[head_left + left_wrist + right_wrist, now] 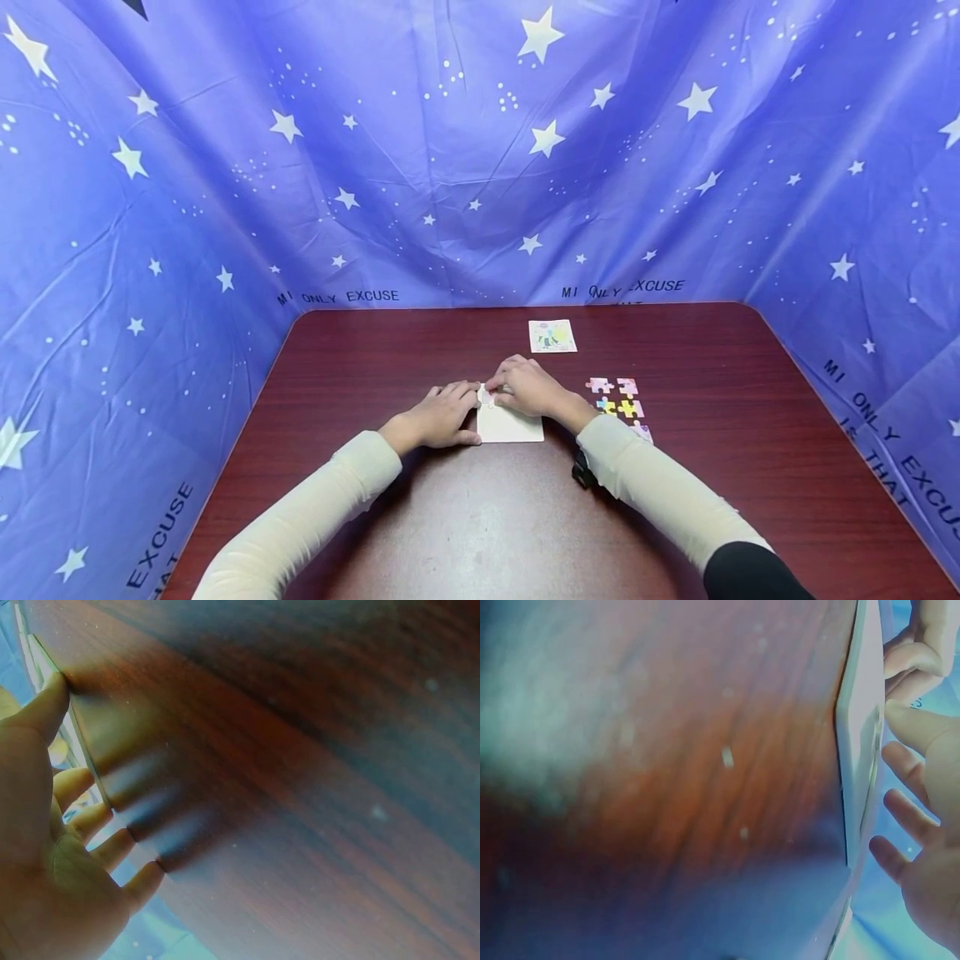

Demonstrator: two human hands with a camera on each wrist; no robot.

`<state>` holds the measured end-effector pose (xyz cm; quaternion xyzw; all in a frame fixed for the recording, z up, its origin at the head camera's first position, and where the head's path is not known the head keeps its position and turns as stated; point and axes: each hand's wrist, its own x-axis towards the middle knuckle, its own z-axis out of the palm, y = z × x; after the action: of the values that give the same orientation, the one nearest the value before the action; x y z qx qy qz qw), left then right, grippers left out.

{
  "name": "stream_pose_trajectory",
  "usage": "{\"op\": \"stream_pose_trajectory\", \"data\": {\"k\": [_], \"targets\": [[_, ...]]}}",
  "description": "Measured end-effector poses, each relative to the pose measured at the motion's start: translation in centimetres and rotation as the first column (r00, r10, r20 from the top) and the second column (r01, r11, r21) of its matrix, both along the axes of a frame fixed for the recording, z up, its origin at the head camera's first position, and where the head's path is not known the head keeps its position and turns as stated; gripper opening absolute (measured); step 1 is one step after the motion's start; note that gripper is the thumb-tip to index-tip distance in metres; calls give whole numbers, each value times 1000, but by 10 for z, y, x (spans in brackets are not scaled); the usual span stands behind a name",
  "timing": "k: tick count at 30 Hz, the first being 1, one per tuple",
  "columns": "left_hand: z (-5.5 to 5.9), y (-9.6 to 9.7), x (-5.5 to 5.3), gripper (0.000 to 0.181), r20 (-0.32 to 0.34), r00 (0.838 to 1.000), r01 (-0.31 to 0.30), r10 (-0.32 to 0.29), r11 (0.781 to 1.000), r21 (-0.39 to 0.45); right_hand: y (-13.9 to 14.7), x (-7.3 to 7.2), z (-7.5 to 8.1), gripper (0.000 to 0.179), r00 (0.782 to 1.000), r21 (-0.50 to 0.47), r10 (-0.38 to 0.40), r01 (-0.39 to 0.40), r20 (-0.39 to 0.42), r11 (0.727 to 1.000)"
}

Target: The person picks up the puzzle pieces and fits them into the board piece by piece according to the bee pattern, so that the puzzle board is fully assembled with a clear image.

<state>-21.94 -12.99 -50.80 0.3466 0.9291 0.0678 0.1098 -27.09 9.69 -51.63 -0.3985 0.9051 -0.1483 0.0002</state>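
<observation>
A small pale pink, cardboard-looking jigsaw piece sits at the upper left corner of the flat white square board, at the right grip's bent fingertips; can't tell if pinched or just pressed. The left grip is released, relaxed fingers against the board's left edge.

Main risk: a sideways push from the right grip could skid the piece off its corner. Second: only the left side looks braced, so the board could rotate on the smooth dark red wood-grain counter. Third: the cream fabric right sleeve runs just beside the loose multicoloured interlocking puzzle pieces; a careless arm withdrawal could sweep them.
</observation>
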Motion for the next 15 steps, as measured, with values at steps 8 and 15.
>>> {"op": "stream_pose_trajectory", "data": {"k": [8,15], "targets": [[-1,0,0,61,12,1000,-13,14,1000,-23,11,0,4,27,1000,-12,-23,23,-8,1000],[-1,-1,-1,60,18,1000,-17,17,1000,-10,26,-2,10,29,999,-5,-31,31,22,1000]]}}
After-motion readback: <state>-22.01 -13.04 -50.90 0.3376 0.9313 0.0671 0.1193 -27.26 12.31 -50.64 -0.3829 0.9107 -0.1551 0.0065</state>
